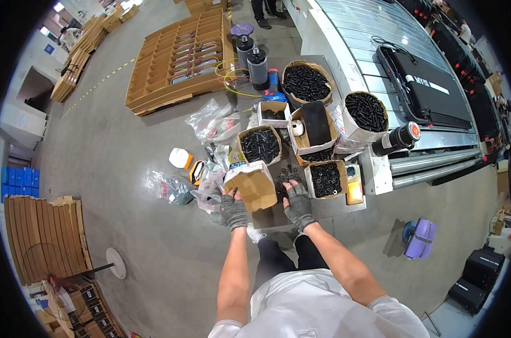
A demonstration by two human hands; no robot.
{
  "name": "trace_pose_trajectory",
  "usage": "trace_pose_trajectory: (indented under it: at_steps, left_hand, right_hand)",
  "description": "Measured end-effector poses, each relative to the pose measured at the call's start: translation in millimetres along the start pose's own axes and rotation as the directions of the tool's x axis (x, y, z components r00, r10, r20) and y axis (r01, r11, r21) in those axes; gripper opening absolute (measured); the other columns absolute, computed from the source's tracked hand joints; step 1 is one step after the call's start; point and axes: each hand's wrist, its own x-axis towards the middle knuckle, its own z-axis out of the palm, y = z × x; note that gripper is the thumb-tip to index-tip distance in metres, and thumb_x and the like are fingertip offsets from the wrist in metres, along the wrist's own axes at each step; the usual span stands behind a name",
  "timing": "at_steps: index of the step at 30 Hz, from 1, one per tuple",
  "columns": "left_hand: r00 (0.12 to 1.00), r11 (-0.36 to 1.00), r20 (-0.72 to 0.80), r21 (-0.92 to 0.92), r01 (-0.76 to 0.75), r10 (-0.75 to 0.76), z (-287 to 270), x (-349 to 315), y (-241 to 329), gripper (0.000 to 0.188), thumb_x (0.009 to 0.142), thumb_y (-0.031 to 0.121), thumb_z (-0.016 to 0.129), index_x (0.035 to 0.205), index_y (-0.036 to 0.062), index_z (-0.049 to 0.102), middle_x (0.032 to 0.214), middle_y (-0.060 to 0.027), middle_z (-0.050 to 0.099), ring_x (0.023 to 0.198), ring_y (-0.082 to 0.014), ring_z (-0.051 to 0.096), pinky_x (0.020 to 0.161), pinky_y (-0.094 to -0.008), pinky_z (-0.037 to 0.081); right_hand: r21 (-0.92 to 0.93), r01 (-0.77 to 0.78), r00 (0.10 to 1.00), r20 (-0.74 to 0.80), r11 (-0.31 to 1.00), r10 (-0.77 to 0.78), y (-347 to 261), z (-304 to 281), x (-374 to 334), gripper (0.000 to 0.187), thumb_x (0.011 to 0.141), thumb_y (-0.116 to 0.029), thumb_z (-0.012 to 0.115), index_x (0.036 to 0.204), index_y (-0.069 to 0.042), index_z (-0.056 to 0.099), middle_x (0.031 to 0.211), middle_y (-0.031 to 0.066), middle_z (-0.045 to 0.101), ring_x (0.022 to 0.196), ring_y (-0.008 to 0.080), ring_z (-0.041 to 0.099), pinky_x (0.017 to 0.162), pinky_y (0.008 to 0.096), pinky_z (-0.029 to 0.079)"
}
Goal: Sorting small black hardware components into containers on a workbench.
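Both my hands wear grey fingerless gloves. My left hand grips the near left edge of a small cardboard box, which is tilted so that its bare brown inside shows. To the right, my right hand rests on the metal table with its fingers apart. Small loose black rings lie scattered at its fingertips. Beside that hand stands a carton of black nuts or rings. Behind the tilted box is a carton of black bolt-like parts.
More cartons of black parts crowd the table's back. A yellow phone-like thing lies at its right edge. A roller conveyor carries a black folded machine. A divided cardboard tray and plastic bags are to the left.
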Motion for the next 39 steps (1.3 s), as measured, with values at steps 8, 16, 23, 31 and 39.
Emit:
trace_pose_trajectory:
  at_steps: [8, 16, 23, 31, 39]
  left_hand:
    - [0.994, 0.994, -0.017, 0.009, 0.105, -0.105, -16, -6, -30, 0.022, 0.082, 0.014, 0.069, 0.096, -0.0034, 0.069, 0.088, -0.0139, 0.069, 0.079, -0.0224, 0.064, 0.076, -0.0341, 0.05]
    - [0.883, 0.855, 0.139, -0.22, 0.47, -0.449, -44, -18, -13, 0.021, 0.084, 0.012, 0.067, 0.097, -0.0043, 0.067, 0.09, -0.0128, 0.066, 0.082, -0.0235, 0.062, 0.081, -0.0339, 0.049]
    - [0.951, 0.938, 0.098, -0.16, 0.307, -0.294, -44, -26, -40, 0.017, 0.081, 0.008, 0.07, 0.095, -0.0028, 0.067, 0.086, -0.0103, 0.067, 0.079, -0.0173, 0.061, 0.076, -0.0306, 0.049]
    - [0.935, 0.909, 0.107, -0.219, 0.355, -0.339, -49, -35, -47, 0.018, 0.081, 0.007, 0.069, 0.095, -0.0031, 0.068, 0.086, -0.0101, 0.067, 0.078, -0.017, 0.062, 0.075, -0.0302, 0.049]
    - [0.921, 0.892, 0.182, -0.241, 0.381, -0.344, -61, -14, -47, 0.017, 0.082, 0.009, 0.069, 0.093, -0.0042, 0.067, 0.093, -0.0127, 0.065, 0.083, -0.0209, 0.061, 0.079, -0.0323, 0.048]
  right_hand:
    - [-0.332, 0.143, 0.989, 0.023, 0.933, -0.143, 31, 31, 64, 0.052, 0.08, -0.031, 0.065, 0.126, -0.009, 0.054, 0.136, 0.0185, 0.044, 0.127, 0.0382, 0.039, 0.107, 0.0521, 0.029]
    - [-0.301, 0.218, 0.976, 0.06, 0.928, -0.21, 47, 43, 41, 0.043, 0.087, -0.024, 0.059, 0.127, -0.01, 0.054, 0.137, 0.013, 0.046, 0.125, 0.0337, 0.042, 0.107, 0.0498, 0.029]
    - [-0.281, 0.246, 0.966, 0.147, 0.928, -0.212, 48, 35, 15, 0.045, 0.089, -0.024, 0.056, 0.132, -0.011, 0.05, 0.141, 0.0109, 0.044, 0.126, 0.0325, 0.042, 0.106, 0.047, 0.029]
    - [0.007, -0.022, 0.984, -0.176, 1.0, 0.022, -4, 44, 52, 0.052, 0.087, -0.029, 0.063, 0.13, -0.004, 0.049, 0.123, 0.0202, 0.054, 0.115, 0.0352, 0.051, 0.098, 0.0433, 0.039]
    - [0.863, -0.505, 0.479, 0.302, -0.023, 0.824, 7, 141, 130, 0.035, 0.093, -0.025, 0.057, 0.117, -0.002, 0.048, 0.098, 0.0145, 0.06, 0.078, 0.028, 0.061, 0.065, 0.0436, 0.055]
